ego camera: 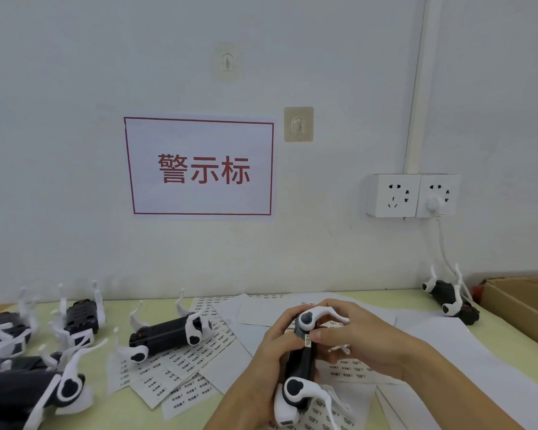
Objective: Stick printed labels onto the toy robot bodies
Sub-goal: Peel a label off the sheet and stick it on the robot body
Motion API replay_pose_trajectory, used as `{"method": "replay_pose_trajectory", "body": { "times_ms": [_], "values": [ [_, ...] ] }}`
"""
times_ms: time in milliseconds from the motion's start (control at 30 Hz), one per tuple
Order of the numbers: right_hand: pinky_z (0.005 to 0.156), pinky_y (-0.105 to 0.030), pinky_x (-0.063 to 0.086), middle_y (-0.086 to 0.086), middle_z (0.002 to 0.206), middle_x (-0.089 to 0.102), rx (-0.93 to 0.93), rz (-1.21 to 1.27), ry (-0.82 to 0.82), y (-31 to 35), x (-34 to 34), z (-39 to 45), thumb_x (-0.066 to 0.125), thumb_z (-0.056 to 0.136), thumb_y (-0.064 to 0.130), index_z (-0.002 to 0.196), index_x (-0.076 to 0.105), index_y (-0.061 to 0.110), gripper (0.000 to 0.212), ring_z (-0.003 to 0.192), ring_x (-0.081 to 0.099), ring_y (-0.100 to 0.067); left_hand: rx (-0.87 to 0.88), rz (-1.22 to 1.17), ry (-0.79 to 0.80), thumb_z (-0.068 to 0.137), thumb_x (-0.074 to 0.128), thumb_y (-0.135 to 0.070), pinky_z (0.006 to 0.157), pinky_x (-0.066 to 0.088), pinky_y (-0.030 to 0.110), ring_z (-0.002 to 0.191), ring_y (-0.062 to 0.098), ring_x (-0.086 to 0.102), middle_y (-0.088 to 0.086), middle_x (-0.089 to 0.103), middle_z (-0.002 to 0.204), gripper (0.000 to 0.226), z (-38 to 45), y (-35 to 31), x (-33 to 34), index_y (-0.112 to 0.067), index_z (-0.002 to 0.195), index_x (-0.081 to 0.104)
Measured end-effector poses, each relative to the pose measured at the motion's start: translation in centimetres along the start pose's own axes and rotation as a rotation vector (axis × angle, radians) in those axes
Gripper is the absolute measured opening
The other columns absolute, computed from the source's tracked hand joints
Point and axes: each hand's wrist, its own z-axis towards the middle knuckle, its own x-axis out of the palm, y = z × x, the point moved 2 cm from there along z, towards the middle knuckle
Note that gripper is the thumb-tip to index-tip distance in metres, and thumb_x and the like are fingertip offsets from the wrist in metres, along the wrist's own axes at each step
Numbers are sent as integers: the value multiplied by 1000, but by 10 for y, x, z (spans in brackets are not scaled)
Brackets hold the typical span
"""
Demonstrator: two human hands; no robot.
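A black toy robot body (302, 364) with white legs is held upright above the table in the lower middle. My left hand (271, 352) grips its left side. My right hand (351, 336) curls over its top and right side, thumb pressing a small printed label (308, 339) onto the black shell. Label sheets (187, 370) lie spread on the table under and left of the hands.
Several black-and-white toy robots lie at the left (35, 367), one in the middle (165, 335) on the sheets, one at far right (448, 297). A cardboard box (522, 305) stands at the right edge. Wall sockets (412, 195) with a cable hang above.
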Motion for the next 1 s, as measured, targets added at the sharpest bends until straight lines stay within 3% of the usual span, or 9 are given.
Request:
{"method": "replay_pose_trajectory", "body": {
  "times_ms": [167,367,600,800,1000],
  "values": [
    [61,-30,44,-8,87,64,-8,51,34,-2,-3,-1,70,86,3,104,67,7,19,72,55,-21,-4,-16,-7,69,58,-10,59,50,30,74,30,66,21,68,106,54,0,0,0,-11,123,65],
    [66,-30,43,-10,98,65,-4,52,83,-3,-6,-2,63,92,1,113,65,8,22,77,55,-20,4,-3,-14,73,61,-2,60,53,29,77,28,67,22,68,109,53,0,1,0,-9,126,62],
    [63,-27,46,-4,93,66,-15,1,34,-5,-1,2,75,81,16,104,69,17,23,71,56,-16,-4,-15,-23,74,60,-4,57,51,30,77,32,66,22,68,110,56,0,-1,0,-8,130,59],
    [60,-29,43,-10,92,64,-24,26,21,-6,-3,2,76,77,10,103,66,7,28,71,54,-21,8,-25,7,74,55,0,57,54,29,77,30,68,22,68,109,55,-1,-2,1,-7,129,60],
    [63,-28,43,-12,99,65,13,33,59,-6,-8,0,59,87,-2,118,59,-1,30,82,53,-26,-35,-58,41,72,50,-10,60,49,31,73,28,64,16,67,109,58,0,2,1,-15,129,64]
  ]
}}
